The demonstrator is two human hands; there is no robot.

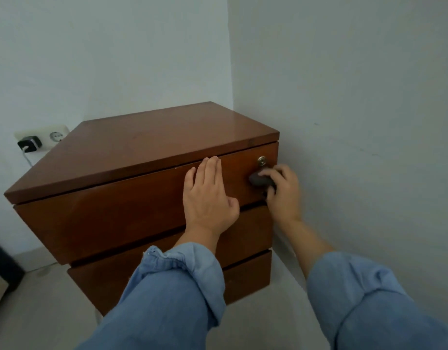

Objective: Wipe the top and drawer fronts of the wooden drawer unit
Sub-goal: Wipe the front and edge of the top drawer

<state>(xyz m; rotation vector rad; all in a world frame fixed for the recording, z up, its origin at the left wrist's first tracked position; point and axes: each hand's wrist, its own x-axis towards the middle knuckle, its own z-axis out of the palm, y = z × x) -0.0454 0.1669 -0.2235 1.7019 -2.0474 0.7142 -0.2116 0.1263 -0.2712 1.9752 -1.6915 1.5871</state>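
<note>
The wooden drawer unit [152, 157] stood in the corner where two pale walls met, its top bare. The right hand [283, 193] kept its grip curled shut around a small dark cloth [261, 181], pressing it against the top drawer front [111, 210] just below the brass lock [262, 161] at that drawer's right end. The left hand [209, 198] lay flat on the same drawer front, left of the lock, its grip spread with fingers together and tips touching the unit's top edge, holding nothing. Rolled denim sleeves hid much of the two lower drawers. Left of the unit, a wall socket [55, 135] held a black charger [29, 143], partly blurred.
</note>
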